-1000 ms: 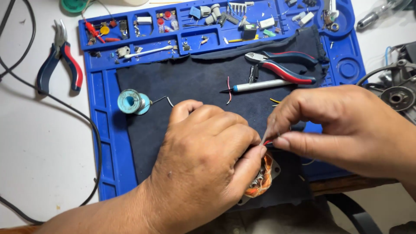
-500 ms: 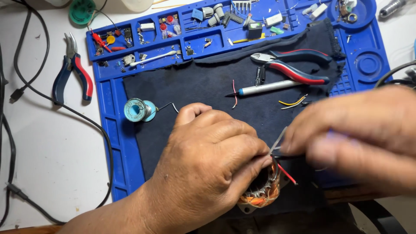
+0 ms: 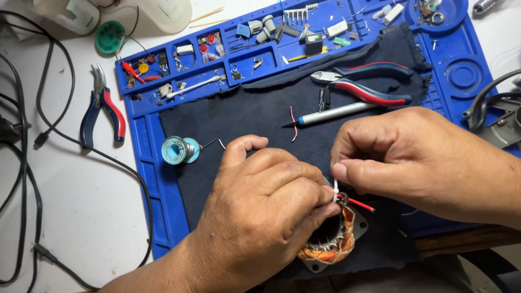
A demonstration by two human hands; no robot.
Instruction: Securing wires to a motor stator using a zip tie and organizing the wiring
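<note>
- Gripping a motor stator [image 3: 332,245] wound with copper coils, the left hand [image 3: 260,211] is curled almost shut over its top, the metal frame peeking out below the fingers at the near edge of the dark cloth [image 3: 255,116].
- Right hand [image 3: 412,157] is closed to a pinch, thumb and forefinger holding a thin white sleeve [image 3: 335,189] directly above the stator.
- White sleeve stands nearly upright, its long axis running from the pinch down toward the coils.
- Red wire [image 3: 359,203] leaves the stator just under the right thumb, its long axis close to level, pointing away to the right and slightly toward the person.
- Beyond the left hand's thumb lies a solder spool [image 3: 179,150], its loose end reaching toward the hand.
- Beyond the right hand's knuckles rest a slim white tool [image 3: 336,113] and red-and-blue cutters [image 3: 369,84], both well apart from the fingers.
- Blue work mat [image 3: 149,179] frames the cloth; pliers [image 3: 102,108] lie off it, far left of the left hand.
</note>
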